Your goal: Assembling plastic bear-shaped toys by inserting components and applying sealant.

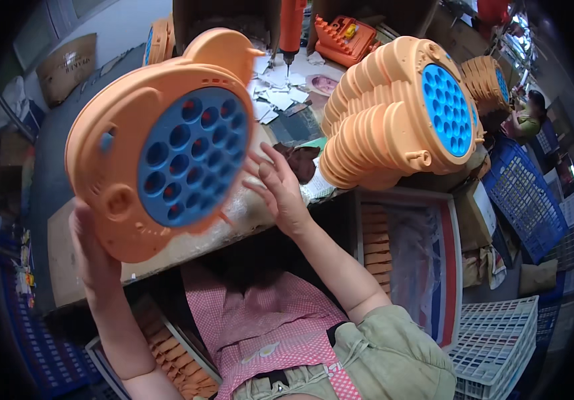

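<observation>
My left hand (pixel 95 250) grips the lower left edge of an orange plastic toy shell (pixel 93 167), held up and tilted above the bench. Set in its face is a round blue disc (pixel 193 150) with many round holes, some showing red inside. My right hand (pixel 281 193) is raised by the shell's right edge, palm toward it, with fingers spread; whether a fingertip touches the edge I cannot tell. To the right of that hand, a stack of similar orange shells (pixel 360 127) lies on its side, its front one showing a blue disc.
An orange-red power screwdriver (pixel 291 27) hangs bit-down over white paper scraps (pixel 277 90). Behind stands an orange case (pixel 345 41). Boxes of orange parts (pixel 375 250) flank my lap. At right are a blue crate (pixel 527 200), white crates (pixel 497 347) and another person (pixel 529 119).
</observation>
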Motion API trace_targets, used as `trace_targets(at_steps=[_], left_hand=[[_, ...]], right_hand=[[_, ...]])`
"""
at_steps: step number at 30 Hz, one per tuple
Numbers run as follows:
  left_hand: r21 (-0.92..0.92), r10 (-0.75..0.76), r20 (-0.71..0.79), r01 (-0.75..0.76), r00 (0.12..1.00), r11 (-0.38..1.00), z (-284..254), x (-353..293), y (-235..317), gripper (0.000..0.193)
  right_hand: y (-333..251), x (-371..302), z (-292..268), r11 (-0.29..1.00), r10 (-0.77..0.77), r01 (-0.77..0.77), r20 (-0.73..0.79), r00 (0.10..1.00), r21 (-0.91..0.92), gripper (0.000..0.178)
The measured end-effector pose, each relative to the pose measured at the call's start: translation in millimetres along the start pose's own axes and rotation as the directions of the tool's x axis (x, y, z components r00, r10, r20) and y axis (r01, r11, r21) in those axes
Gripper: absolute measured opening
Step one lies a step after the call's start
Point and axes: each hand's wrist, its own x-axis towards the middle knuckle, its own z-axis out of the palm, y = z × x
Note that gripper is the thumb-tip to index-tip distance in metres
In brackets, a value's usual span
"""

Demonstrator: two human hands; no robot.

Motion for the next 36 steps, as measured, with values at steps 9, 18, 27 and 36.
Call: trace_targets(at_steps=[9,18,27,36], left_hand=[[-0.023,0.005,0.325,0.002,0.946,1.0,138.7,75.0,32.6,0.065],[0.299,0.6,0.608,-0.85,0.521,0.434,336.1,61.8,-49.4,0.044],[0.317,0.668,0.457,-0.809,0.588,0.495,359.0,71.4,-79.2,0.049],[0.032,0.292,0.427,-0.337,0.856,0.941,398.7,179.2,-14.5,0.089]], right_hand=[[-170.5,-74.2,-20.5,0.736,-0.66,0.619,-0.491,0.568,-0.273,0.054],[-239.1,-86.5,-134.8,0.686,-0.64,0.714,-0.58,0.504,-0.136,0.049],[-225.9,-86.3,-122.2,0.692,-0.662,0.712,-0.498,0.56,-0.12,0.049],[-217.7,-89.0,-115.6,0.66,-0.751,0.568,-0.398,0.527,-0.492,0.044]])
